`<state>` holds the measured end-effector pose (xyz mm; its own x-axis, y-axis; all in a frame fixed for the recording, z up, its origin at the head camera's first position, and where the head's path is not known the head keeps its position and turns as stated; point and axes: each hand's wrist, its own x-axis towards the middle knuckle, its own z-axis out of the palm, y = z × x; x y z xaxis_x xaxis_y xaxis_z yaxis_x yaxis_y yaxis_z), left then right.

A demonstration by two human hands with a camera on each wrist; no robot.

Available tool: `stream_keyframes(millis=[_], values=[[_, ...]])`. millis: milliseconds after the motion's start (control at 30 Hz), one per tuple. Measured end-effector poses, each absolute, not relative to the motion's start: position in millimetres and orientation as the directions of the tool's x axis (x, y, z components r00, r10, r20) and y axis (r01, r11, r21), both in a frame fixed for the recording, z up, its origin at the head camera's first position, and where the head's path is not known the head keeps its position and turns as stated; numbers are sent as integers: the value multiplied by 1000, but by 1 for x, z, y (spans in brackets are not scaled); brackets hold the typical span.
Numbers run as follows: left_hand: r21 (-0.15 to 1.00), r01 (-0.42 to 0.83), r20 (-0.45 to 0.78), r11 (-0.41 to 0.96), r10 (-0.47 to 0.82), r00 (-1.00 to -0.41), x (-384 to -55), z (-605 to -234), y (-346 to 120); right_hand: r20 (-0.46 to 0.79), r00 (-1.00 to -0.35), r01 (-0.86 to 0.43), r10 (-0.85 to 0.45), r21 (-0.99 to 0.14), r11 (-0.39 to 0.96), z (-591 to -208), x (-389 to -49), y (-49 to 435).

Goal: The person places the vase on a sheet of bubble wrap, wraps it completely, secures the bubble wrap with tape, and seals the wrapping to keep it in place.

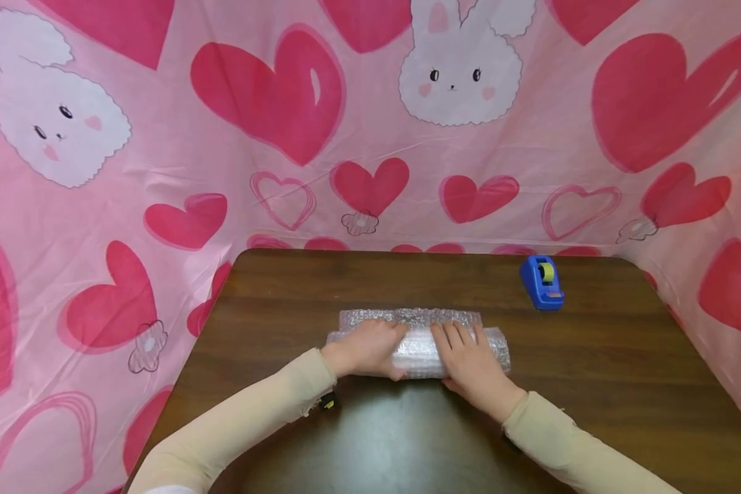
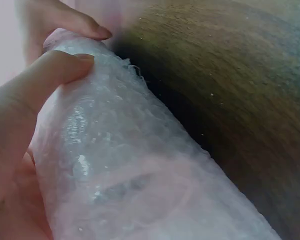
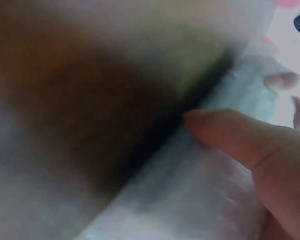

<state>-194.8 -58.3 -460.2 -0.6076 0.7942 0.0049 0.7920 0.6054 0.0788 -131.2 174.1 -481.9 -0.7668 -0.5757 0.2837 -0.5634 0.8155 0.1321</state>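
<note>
Bubble wrap roll [image 1: 416,355] lies crosswise at the middle of the wooden table [image 1: 278,288], its loose flap [image 1: 432,315] toward the table's far edge. Nearer the table's left side, the left hand [image 1: 370,346], partly closed, grips it; nearer the right, the right hand [image 1: 474,363] curls round it, and even pressure should keep it straight. Blue tape dispenser [image 1: 538,287] stands toward the table's far right corner.

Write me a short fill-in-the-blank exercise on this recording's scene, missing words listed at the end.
1. The left hand and right hand hold a roll of transparent ____ wrap.
2. The tape dispenser is ____ in colour.
3. The tape in it is ____.
4. The pink cloth behind the table shows rabbits and big red ____.

Missing words: bubble; blue; yellow; hearts.
</note>
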Motion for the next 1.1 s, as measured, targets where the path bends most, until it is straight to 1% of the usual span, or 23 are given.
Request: stream_keyframes(millis=[67, 200, 267, 333, 367, 467, 533, 567, 633, 733, 833, 933, 1100], values=[[111, 786, 3, 608, 790, -613, -195, -460, -59, 266, -768, -573, -583, 122, 810, -480, -136, 175], [203, 749, -3, 631, 765, -644, -194, -459, -60, 188, -790, -583, -584, 63, 810, -471, -145, 178], [219, 741, 33, 635, 754, -656, -193, -459, -61, 158, -797, -585, -583, 33, 810, -467, -149, 179], [180, 745, 99, 642, 742, -663, -188, -460, -60, 128, -802, -588, -584, 12, 809, -463, -152, 180], [136, 751, 141, 646, 737, -661, -185, -460, -60, 118, -803, -589, -584, -4, 808, -461, -154, 181], [-57, 734, 255, 677, 721, -645, -172, -463, -57, 90, -810, -585, -579, -64, 809, -458, -161, 182], [-160, 700, 296, 696, 711, -638, -163, -464, -54, 53, -823, -567, -565, -121, 815, -456, -165, 183], [-194, 684, 295, 703, 707, -643, -160, -466, -52, 41, -828, -559, -559, -144, 817, -456, -167, 183], [-218, 660, 271, 719, 695, -666, -156, -468, -50, -4, -838, -538, -546, -171, 826, -454, -170, 183], [-226, 639, 212, 736, 677, -705, -156, -474, -47, -58, -845, -516, -532, -176, 839, -450, -175, 183], [-252, 616, 190, 746, 662, -725, -158, -481, -45, -91, -849, -500, -521, -178, 847, -448, -179, 182], [-284, 592, 219, 754, 652, -726, -161, -488, -45, -118, -851, -486, -511, -192, 853, -448, -181, 181], [-311, 559, 318, 769, 639, -701, -167, -498, -48, -140, -853, -479, -503, -172, 861, -449, -181, 176]])
